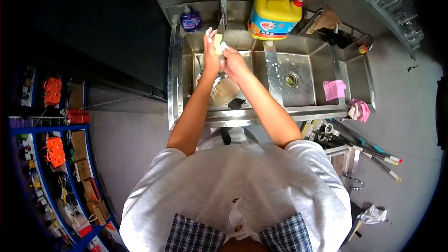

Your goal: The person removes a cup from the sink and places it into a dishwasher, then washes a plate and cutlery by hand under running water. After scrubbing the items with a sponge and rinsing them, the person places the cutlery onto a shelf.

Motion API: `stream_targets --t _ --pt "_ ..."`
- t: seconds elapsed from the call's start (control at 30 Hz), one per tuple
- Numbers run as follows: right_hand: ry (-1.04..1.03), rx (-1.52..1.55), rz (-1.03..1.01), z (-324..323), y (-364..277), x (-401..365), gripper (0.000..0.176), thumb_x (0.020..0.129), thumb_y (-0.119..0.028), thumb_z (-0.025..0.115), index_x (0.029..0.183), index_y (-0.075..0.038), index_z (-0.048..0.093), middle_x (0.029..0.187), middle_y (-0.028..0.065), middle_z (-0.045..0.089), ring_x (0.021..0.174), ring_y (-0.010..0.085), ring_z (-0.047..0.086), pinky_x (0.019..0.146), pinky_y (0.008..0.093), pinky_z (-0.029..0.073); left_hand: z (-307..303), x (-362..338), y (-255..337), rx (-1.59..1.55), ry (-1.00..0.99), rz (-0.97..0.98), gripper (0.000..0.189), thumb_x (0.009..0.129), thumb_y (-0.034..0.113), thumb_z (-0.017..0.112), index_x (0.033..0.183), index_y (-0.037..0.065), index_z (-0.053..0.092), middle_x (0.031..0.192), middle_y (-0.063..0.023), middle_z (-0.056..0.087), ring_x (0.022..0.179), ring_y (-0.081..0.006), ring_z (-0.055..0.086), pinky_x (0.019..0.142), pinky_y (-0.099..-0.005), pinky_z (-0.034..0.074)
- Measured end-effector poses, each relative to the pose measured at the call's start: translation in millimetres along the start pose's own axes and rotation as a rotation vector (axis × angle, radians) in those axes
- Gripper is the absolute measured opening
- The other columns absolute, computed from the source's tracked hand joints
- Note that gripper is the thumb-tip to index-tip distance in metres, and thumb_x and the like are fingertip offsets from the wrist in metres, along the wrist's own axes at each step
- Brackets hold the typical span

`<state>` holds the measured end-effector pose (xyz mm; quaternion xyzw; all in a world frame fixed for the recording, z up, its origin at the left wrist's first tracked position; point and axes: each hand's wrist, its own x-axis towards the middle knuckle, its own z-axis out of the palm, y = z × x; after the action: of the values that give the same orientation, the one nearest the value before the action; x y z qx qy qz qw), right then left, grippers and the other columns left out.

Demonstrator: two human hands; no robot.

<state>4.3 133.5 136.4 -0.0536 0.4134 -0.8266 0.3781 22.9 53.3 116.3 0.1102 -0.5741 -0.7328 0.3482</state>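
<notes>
Both my hands are raised over the left sink basin, just below the faucet (223,11). A yellow sponge (218,43) rests against the palm side of my left hand (211,56), whose fingers point up around it. Close beside it, my right hand (235,66) is closed, with something whitish at its fingertips that could be foam or a small item. What lies between the two hands is partly hidden. Below them, a pale round dish (226,92) sits in cloudy water, with a dark cloth-like piece (236,103) near it.
Behind the basin stand a purple soap bottle (190,20) and a large yellow detergent jug (275,16) with a red pump. The middle basin (305,91) has a drain. Pink cloths (334,90) hang at right. Shelves (51,130) line the left; mop handles (368,147) lie right.
</notes>
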Motion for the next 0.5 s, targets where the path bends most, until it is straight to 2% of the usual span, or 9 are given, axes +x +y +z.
stream_targets --t 0.03,0.07,0.1,0.13,0.17,0.2,0.27,0.3,0.5 --pt "0.015 -0.157 -0.108 5.6 1.1 -3.6 0.032 0.089 -0.006 0.04 0.118 0.0 0.052 0.113 0.01 0.057 0.102 0.0209 0.056 0.09 0.0311 0.042 -2.3 4.3 1.4 -0.112 -0.03 -0.073 0.054 0.097 0.043 0.019 0.129 0.005 0.039 0.131 -0.0123 0.045 0.117 -0.0212 0.043 0.1 -0.0315 0.03" --pt "0.031 -0.315 -0.212 9.8 1.1 -6.3 0.034 0.087 -0.003 0.04 0.118 0.0 0.053 0.115 0.0101 0.057 0.103 0.021 0.056 0.092 0.0303 0.04 -4.8 2.5 1.5 -0.189 -0.086 -0.129 0.057 0.096 0.047 0.02 0.131 0.005 0.038 0.133 -0.0121 0.043 0.117 -0.0237 0.043 0.101 -0.0343 0.031" --pt "-0.011 -0.527 -0.44 13.8 -1.5 -9.4 0.038 0.081 0.001 0.04 0.115 0.002 0.055 0.12 0.0111 0.054 0.11 0.0214 0.051 0.094 0.0288 0.037 -7.0 0.0 5.0 -0.496 -0.189 -0.311 0.059 0.095 0.049 0.022 0.13 0.004 0.038 0.131 -0.0123 0.045 0.115 -0.0268 0.045 0.099 -0.0368 0.033" --pt "-0.028 -0.656 -0.535 13.3 -0.2 -10.6 0.039 0.076 0.0 0.044 0.113 0.002 0.056 0.12 0.0141 0.053 0.113 0.0256 0.048 0.097 0.0322 0.035 -7.6 -3.8 11.3 -0.804 -0.29 -0.493 0.061 0.094 0.052 0.025 0.13 0.004 0.038 0.129 -0.0125 0.046 0.114 -0.03 0.046 0.098 -0.0393 0.036" --pt "-0.036 -0.809 -0.681 14.0 -2.7 -14.4 0.038 0.075 -0.002 0.046 0.111 0.002 0.056 0.117 0.0161 0.052 0.112 0.0287 0.047 0.097 0.0349 0.034 3.8 -12.2 46.0 -0.909 -0.181 -0.629 0.057 0.092 0.048 0.035 0.127 0.003 0.041 0.126 -0.0148 0.048 0.108 -0.0346 0.049 0.094 -0.0455 0.039" --pt "-0.047 -0.963 -0.83 14.9 -8.1 -18.3 0.038 0.073 -0.005 0.048 0.109 0.003 0.056 0.115 0.0181 0.052 0.111 0.0318 0.046 0.096 0.0375 0.034 -3.4 -22.0 43.3 -0.49 -0.284 -0.344 0.049 0.087 0.036 0.043 0.122 0.003 0.045 0.121 -0.0128 0.051 0.107 -0.0292 0.051 0.093 -0.0411 0.041" --pt "-0.102 -1.108 -0.901 9.9 -20.0 -26.4 0.037 0.072 -0.008 0.05 0.106 0.003 0.056 0.11 0.0196 0.052 0.107 0.0356 0.046 0.095 0.0403 0.034 -20.5 -33.1 35.2 0.354 -0.441 0.244 0.039 0.076 0.013 0.058 0.113 0.004 0.052 0.109 -0.0089 0.058 0.104 -0.0185 0.056 0.089 -0.0323 0.045" --pt "-0.134 -1.179 -0.937 6.9 -24.7 -29.4 0.036 0.071 -0.009 0.051 0.105 0.004 0.055 0.107 0.0204 0.053 0.105 0.0375 0.046 0.094 0.0417 0.034 -9.3 -34.1 51.5 0.05 -0.5 0.056 0.042 0.079 0.01 0.056 0.118 0.001 0.046 0.118 -0.0114 0.053 0.111 -0.02 0.051 0.096 -0.0341 0.04" --pt "-0.007 -1.105 -0.925 -8.9 -21.6 -40.4 0.033 0.075 -0.007 0.048 0.104 0.007 0.052 0.108 0.0229 0.053 0.106 0.0385 0.047 0.095 0.0421 0.034 19.9 -13.6 19.9 -1.196 -0.135 -0.905 0.051 0.091 0.04 0.04 0.117 -0.003 0.048 0.121 -0.0192 0.051 0.109 -0.033 0.048 0.096 -0.0481 0.037"
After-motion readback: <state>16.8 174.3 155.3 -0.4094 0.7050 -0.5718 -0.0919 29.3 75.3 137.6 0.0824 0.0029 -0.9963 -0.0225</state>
